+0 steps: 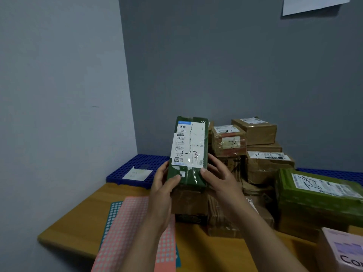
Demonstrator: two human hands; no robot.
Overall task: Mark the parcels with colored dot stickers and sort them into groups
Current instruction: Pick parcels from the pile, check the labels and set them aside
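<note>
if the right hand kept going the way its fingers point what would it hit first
The right hand points up and inward, its fingers curled round the dark green parcel, so that parcel is first. Past it, probably the grey wall, though depth is unclear.

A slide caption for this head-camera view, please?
The left hand and right hand hold a dark green parcel upright near a pink sticker sheet, brown parcels behind.

Parcel sorting rm, looks like: taped cardboard parcels point(261, 132) w/ shipping labels piled at the wooden table point(82, 218)'s far right, a barcode-labelled green parcel point(188, 179) up front, blue plastic pallet point(141, 160) along its far edge, dot-sticker sheets point(125, 222) by the left edge, bare grey walls point(216, 65).
</note>
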